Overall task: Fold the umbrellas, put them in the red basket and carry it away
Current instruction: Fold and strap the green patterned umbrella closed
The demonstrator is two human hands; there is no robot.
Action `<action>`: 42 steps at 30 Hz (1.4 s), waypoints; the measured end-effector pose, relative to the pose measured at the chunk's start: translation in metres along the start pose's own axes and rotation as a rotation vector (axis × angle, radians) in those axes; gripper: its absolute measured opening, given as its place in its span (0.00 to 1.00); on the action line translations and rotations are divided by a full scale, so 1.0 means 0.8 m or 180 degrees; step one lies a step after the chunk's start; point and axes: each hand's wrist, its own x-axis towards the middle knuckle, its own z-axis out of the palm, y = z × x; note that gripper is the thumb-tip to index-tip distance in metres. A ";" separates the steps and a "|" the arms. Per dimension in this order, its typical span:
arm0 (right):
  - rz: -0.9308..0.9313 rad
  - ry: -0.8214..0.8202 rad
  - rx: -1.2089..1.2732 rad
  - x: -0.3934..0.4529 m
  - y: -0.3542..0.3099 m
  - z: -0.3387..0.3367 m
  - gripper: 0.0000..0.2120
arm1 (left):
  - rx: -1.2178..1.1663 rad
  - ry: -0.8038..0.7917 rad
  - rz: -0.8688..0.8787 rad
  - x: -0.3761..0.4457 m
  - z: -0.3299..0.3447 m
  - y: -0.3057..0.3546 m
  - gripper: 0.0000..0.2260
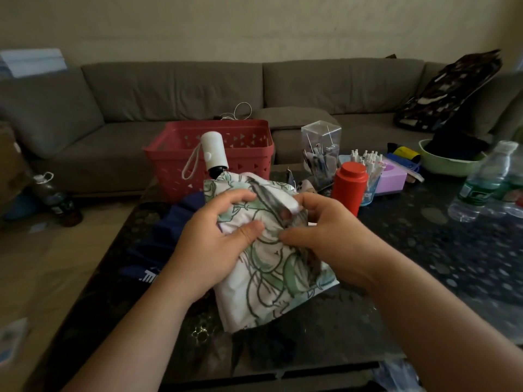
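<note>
A collapsed white umbrella (pixel 268 278) with green floral print is held over the dark table, its white handle (pixel 213 149) and wrist loop pointing away towards the red basket (pixel 246 159). My left hand (pixel 215 244) grips the bunched canopy from the left, thumb pressed on the fabric. On the right side, my right hand (pixel 325 233) pinches the canopy and its white strap. A dark blue umbrella (pixel 158 239) lies on the table under my left arm. The basket stands at the table's far edge and looks empty.
A red bottle (pixel 351 185), a clear plastic box (pixel 321 154), a cup of pens (pixel 368 171), a purple box and water bottles (pixel 486 182) crowd the table's right side. A green bowl (pixel 450 162) sits further right. A grey sofa (pixel 175 89) runs behind, and a dark bottle stands on the floor at left.
</note>
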 end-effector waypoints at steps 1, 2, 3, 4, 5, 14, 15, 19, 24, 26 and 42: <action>0.0061 -0.0069 0.0133 0.000 0.000 -0.003 0.09 | -0.0230 -0.0089 -0.0103 0.001 -0.002 0.001 0.21; 0.0110 -0.0134 0.0233 0.000 0.000 -0.007 0.10 | -0.0454 -0.0146 -0.0168 0.001 -0.005 0.002 0.22; 0.0134 -0.0199 0.0322 0.000 0.000 -0.011 0.10 | -0.0669 -0.0170 -0.0220 0.002 -0.007 0.004 0.22; 0.0127 -0.0255 0.0373 -0.001 0.000 -0.015 0.08 | -0.0811 -0.0183 -0.0253 0.002 -0.008 0.007 0.22; 0.0111 -0.0319 0.0415 -0.002 0.000 -0.019 0.07 | -0.0871 -0.0184 -0.0262 0.003 -0.009 0.007 0.23; -0.0099 -0.0207 0.0759 -0.005 0.002 -0.049 0.08 | -0.1069 -0.0681 -0.0103 -0.005 -0.017 0.012 0.35; -0.0142 -0.0095 0.0794 -0.005 0.002 -0.050 0.10 | -0.1081 -0.0682 -0.0094 -0.005 -0.016 0.012 0.36; -0.0213 0.0331 0.0871 -0.001 0.006 -0.044 0.09 | -0.1152 -0.0598 -0.0120 -0.006 -0.012 0.017 0.33; -0.0444 0.1017 -0.0087 -0.010 0.005 -0.036 0.16 | -0.1183 -0.0216 -0.0270 -0.004 -0.013 0.017 0.31; -0.1084 0.1410 -0.0846 -0.019 0.003 -0.031 0.12 | -0.1237 0.0049 -0.0375 0.000 -0.015 0.015 0.30; -0.1718 0.1010 -0.1207 -0.035 0.031 0.031 0.10 | -0.1334 0.0797 -0.0682 0.006 -0.015 0.007 0.31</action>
